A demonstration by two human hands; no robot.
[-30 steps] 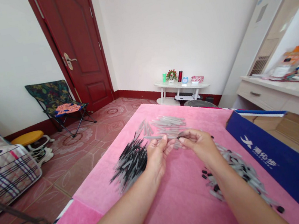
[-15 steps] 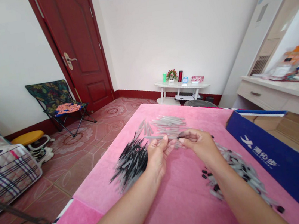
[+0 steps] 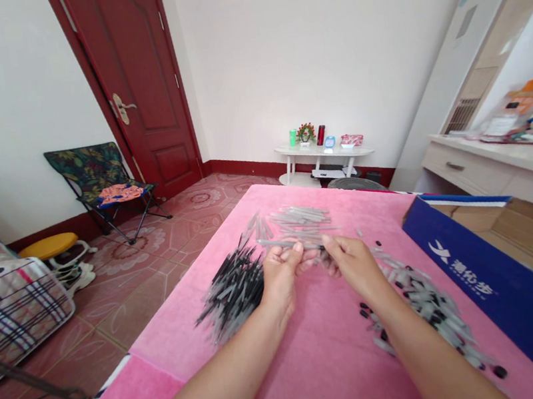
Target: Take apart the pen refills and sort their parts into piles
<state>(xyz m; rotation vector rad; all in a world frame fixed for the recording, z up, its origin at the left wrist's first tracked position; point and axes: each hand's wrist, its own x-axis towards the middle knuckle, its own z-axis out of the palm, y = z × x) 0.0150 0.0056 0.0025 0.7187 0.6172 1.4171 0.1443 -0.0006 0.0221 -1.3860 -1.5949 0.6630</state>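
Note:
Above the pink cloth, my left hand (image 3: 281, 268) is closed round a slim grey translucent pen barrel (image 3: 273, 243), whose tapered end points left. My right hand (image 3: 347, 255) pinches the barrel's other end, where something small and dark shows between the fingers; its exact form is hidden. Beyond the hands lies a row of grey pen barrels (image 3: 302, 215). To the left of my left hand is a big heap of black and grey pens (image 3: 233, 292). Beside my right forearm lies a pile of clear caps and small black plugs (image 3: 427, 302).
A blue cardboard box (image 3: 492, 285) stands open along the right side of the pink-covered table (image 3: 323, 366). Past the table are a low white stand (image 3: 324, 148), a folding chair (image 3: 104, 178) and a red door (image 3: 136, 78). A white dresser (image 3: 482, 158) is at right.
My right hand has turned and its fingers have closed further round the end of the pen barrel. My left hand keeps its hold with little movement.

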